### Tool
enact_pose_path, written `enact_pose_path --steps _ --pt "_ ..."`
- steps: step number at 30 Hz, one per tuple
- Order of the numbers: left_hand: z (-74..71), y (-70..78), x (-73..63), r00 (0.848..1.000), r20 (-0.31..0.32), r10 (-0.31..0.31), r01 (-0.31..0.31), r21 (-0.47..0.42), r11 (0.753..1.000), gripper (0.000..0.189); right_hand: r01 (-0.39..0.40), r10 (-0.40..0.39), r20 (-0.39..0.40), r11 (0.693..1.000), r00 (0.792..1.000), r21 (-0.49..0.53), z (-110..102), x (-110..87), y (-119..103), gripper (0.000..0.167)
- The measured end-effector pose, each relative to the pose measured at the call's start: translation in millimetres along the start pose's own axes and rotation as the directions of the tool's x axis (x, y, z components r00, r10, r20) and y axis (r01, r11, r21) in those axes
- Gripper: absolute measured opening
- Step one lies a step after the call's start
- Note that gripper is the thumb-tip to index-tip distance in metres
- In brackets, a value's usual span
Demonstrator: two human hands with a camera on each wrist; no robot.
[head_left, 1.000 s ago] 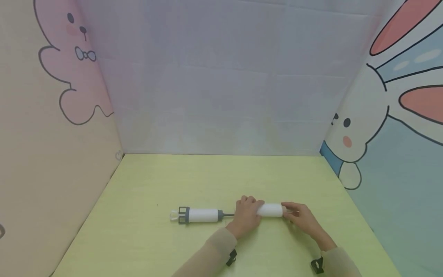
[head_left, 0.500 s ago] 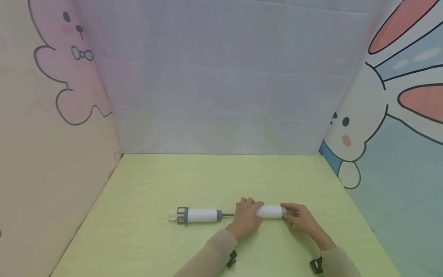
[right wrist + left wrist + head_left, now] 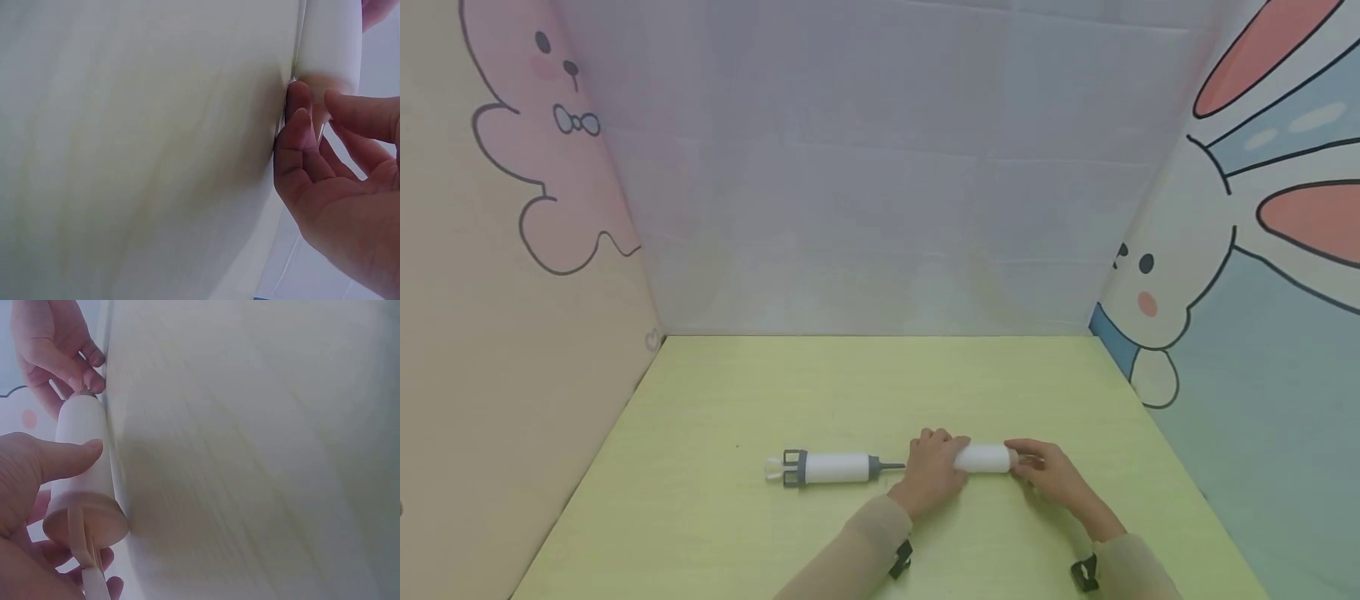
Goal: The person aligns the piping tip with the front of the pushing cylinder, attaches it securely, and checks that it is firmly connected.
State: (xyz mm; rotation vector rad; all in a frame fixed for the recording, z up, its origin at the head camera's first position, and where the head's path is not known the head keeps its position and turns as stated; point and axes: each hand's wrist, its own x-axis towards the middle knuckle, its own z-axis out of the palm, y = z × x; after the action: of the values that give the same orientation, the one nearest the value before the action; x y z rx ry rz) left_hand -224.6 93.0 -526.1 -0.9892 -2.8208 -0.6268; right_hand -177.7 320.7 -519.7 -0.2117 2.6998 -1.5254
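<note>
A white-barrelled icing syringe (image 3: 983, 458) with beige ends lies along the table near its right front. My left hand (image 3: 934, 471) grips its barrel, thumb across the top and fingers underneath. In the left wrist view, a beige end with a looped handle (image 3: 80, 540) points toward the camera. My right hand (image 3: 1054, 473) pinches the beige tip (image 3: 322, 112) at the other end with thumb and fingers, covering much of it. To the left rests a second icing syringe (image 3: 837, 468) with grey ends, a thin grey nozzle facing my left hand, and a pale plunger handle.
The pale yellow table (image 3: 850, 383) is bounded by a whitish back wall (image 3: 880, 183) and two side walls. The right wall (image 3: 1247, 392) bears a rabbit drawing, the left a pink animal. Black wrist straps (image 3: 901, 558) hang at the sleeves.
The head view shifts slightly. Both hands keep their hold on the beige-ended icing syringe, and nothing else visibly moves.
</note>
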Motion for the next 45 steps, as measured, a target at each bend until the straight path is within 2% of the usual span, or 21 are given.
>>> enact_pose_path --steps 2,6,10,14,19,26,31,35,37,42,45 --pt "-0.1 0.1 0.8 1.000 0.000 -0.005 0.005 0.014 1.000 0.046 -0.014 0.014 -0.005 1.000 1.000 0.015 0 0.0 0 0.037" --pt "-1.2 2.4 3.3 1.000 0.014 -0.022 0.022 0.036 0.999 0.049 -0.037 0.037 -0.006 0.999 0.999 -0.028 -2 -0.3 -1 0.041" --pt "-2.9 4.3 7.1 0.999 0.021 -0.028 0.027 0.050 0.998 0.051 -0.104 0.104 -0.005 0.992 0.995 -0.073 -7 0.4 -5 0.049" --pt "-4.3 3.7 10.2 1.000 0.013 -0.025 0.024 0.073 0.997 0.054 -0.137 0.137 0.006 0.987 0.990 -0.084 -12 1.9 -10 0.050" --pt "-4.8 0.0 10.2 0.999 0.028 -0.027 0.025 0.068 0.997 0.057 -0.123 0.126 0.027 0.989 0.992 -0.087 -14 3.8 -13 0.048" --pt "-6.8 -2.9 10.6 0.999 0.037 -0.036 0.034 0.032 0.999 0.059 -0.132 0.135 0.020 0.986 0.991 -0.106 -12 6.3 -14 0.044" --pt "-9.1 -2.6 13.2 0.999 0.026 -0.036 0.034 0.068 0.997 0.063 -0.127 0.135 0.035 0.977 0.990 -0.171 -15 11.8 -19 0.041" --pt "-21.4 -2.3 17.1 0.998 0.003 -0.057 0.056 0.119 0.991 0.069 -0.046 0.065 0.048 0.942 0.997 -0.332 -23 20.5 -31 0.037" --pt "-32.3 -4.8 19.0 0.997 -0.008 -0.079 0.079 0.112 0.991 0.072 -0.016 0.040 0.055 0.923 0.998 -0.385 -27 26.7 -41 0.036" --pt "-59.5 -26.0 20.6 0.991 -0.038 -0.131 0.131 0.016 0.991 0.077 -0.019 0.052 0.066 0.904 0.996 -0.428 -33 47.8 -63 0.036" --pt "-70.0 -41.2 22.1 0.987 -0.065 -0.148 0.146 -0.031 0.989 0.080 0.004 0.029 0.067 0.890 0.997 -0.456 -35 58.8 -72 0.035"
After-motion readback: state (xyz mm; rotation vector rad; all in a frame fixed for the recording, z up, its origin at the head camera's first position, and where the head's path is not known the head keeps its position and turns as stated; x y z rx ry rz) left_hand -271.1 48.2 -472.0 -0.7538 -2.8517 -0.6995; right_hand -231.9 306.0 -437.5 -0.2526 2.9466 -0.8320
